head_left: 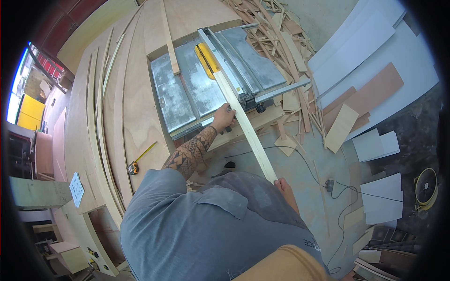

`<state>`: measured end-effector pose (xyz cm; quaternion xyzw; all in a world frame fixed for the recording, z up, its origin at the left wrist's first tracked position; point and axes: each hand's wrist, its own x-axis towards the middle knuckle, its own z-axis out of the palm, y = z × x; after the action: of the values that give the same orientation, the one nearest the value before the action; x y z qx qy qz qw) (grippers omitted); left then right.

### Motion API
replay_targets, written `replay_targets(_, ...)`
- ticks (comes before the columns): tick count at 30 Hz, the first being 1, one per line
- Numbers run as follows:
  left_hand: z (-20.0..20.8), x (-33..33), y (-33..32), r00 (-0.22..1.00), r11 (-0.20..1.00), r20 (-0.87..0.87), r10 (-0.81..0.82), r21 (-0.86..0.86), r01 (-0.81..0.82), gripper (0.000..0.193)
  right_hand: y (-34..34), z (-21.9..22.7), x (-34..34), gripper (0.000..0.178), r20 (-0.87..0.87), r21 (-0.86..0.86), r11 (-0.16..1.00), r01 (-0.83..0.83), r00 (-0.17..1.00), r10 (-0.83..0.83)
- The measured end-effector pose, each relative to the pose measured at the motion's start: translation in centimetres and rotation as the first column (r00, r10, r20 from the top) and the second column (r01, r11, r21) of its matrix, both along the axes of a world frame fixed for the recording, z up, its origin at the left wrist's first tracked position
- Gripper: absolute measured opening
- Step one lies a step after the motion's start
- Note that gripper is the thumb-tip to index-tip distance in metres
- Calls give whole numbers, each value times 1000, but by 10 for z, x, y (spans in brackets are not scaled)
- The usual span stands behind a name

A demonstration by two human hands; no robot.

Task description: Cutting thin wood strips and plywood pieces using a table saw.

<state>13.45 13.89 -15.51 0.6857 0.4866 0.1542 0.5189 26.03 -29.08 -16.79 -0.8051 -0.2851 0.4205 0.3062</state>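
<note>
A long pale wood strip (251, 131) lies along the fence (216, 51) of a table saw (169, 105). Its far end meets the yellow blade guard (204, 58); its near end reaches past the saw's front edge toward my body. My right hand (283, 189) grips that near end, most of its fingers hidden beneath. At the saw's front edge, my left hand (222, 118) is closed beside the strip's left side, curled around something dark that I cannot make out. A second thin wood piece (171, 56) rests across the saw's far left part.
Long strips (98, 103) and a tape measure (134, 167) lie on the plywood surface (140, 117) at left. Heaped offcuts (290, 47) and white panels (375, 61) sit to the right. A black cable (309, 164) crosses the floor near a round fan-like object (425, 186).
</note>
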Motion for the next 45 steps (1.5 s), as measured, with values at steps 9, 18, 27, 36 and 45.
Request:
replay_targets(9,-14,2,-1,992,978,-91,-86,184,102,69,0,11,-12,44,13,-142,985,97,995,-96)
replay_targets(18,-21,11,36,983,956,-183,-26,284,78,67,50,39,-28,42,8,-99,975,201,980,-201)
replay_targets(27,-17,14,47,993,963,-113,43,268,-11,65,68,18,-16,43,-60,-81,984,158,985,-163)
replay_targets(36,-27,12,69,981,955,-52,187,242,-169,65,102,38,-10,44,38,-147,989,21,999,-16)
replay_targets(45,-60,29,48,892,853,175,418,261,-451,32,135,-62,9,50,185,-53,937,-346,918,350)
